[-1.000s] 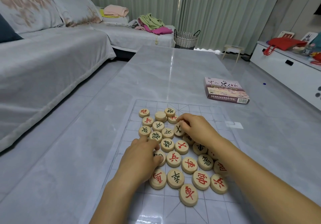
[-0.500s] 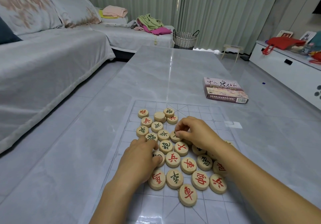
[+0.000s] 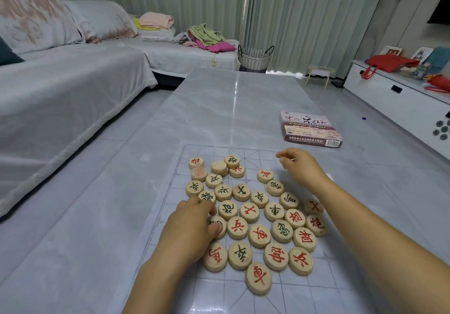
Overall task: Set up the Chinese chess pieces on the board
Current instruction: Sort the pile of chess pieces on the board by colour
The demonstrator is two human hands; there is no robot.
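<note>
A thin see-through chess board (image 3: 287, 296) with a printed grid lies on the grey table. Several round wooden chess pieces (image 3: 259, 235) with red or green characters lie in a loose cluster on it, and a few are stacked at the far left (image 3: 220, 167). My left hand (image 3: 188, 228) rests on the cluster's left side, its thumb lying on a green-marked piece (image 3: 217, 221). My right hand (image 3: 300, 167) hovers over the board's far right part and pinches a piece, of which only a pale edge (image 3: 287, 159) shows.
The chess box (image 3: 308, 128) lies on the table beyond the board, to the right. A covered sofa (image 3: 60, 89) runs along the left. A white cabinet (image 3: 399, 99) stands at the right, and a wicker basket (image 3: 254, 56) sits past the table's far end.
My right hand took a piece from the middle of the cluster and moved it away to the far right of the board. My left hand stayed where it was.
</note>
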